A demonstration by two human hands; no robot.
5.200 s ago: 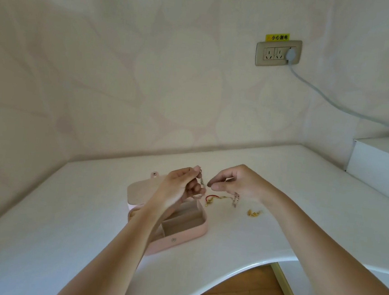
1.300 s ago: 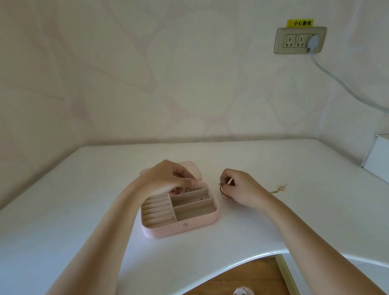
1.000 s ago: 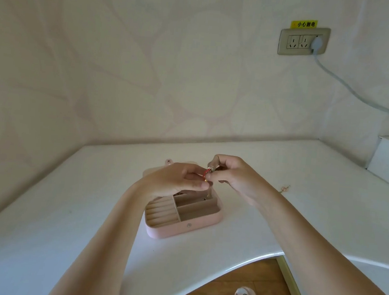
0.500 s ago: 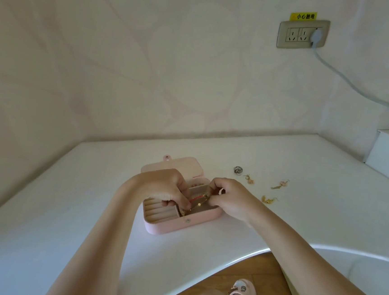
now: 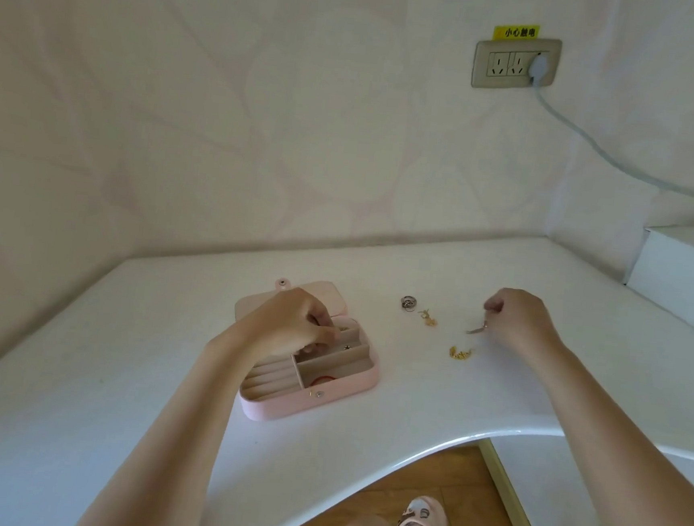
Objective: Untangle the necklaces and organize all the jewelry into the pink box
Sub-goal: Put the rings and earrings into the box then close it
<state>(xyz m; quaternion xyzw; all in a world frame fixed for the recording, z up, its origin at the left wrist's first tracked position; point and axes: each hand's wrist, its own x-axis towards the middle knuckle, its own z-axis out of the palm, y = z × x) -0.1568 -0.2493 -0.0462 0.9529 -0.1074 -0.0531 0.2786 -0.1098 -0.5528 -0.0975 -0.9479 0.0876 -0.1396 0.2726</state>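
Pink box (image 5: 307, 406) lies open near the middle of the white table (image 5: 118, 368). Its lid (image 5: 329, 297) is folded flat toward the back edge. Its front wall faces the table's front edge, which curves inward in a deep scoop just right of the box. Bare tabletop spreads wide to the left of the box and along the back edge. At the right edge a raised white ledge (image 5: 688, 271) closes the room in.

The left hand (image 5: 289, 325) hangs over the box's rear compartments with fingers curled down into them. Its fingertips are hidden, so I cannot tell whether it grips anything. The right hand (image 5: 520, 320) is well right of the box, clenched, pinching a thin silver piece (image 5: 476, 329) too small to make out.

Between the hands, loose on the table, lie a gold chain (image 5: 460, 352) nearest the front edge, a silver ring (image 5: 408, 302), and just beside the ring a small gold piece (image 5: 428, 318). In the box's front compartment a red loop (image 5: 322, 380) shows, half hidden by the wall. Specks in the rear compartments are too small to name.
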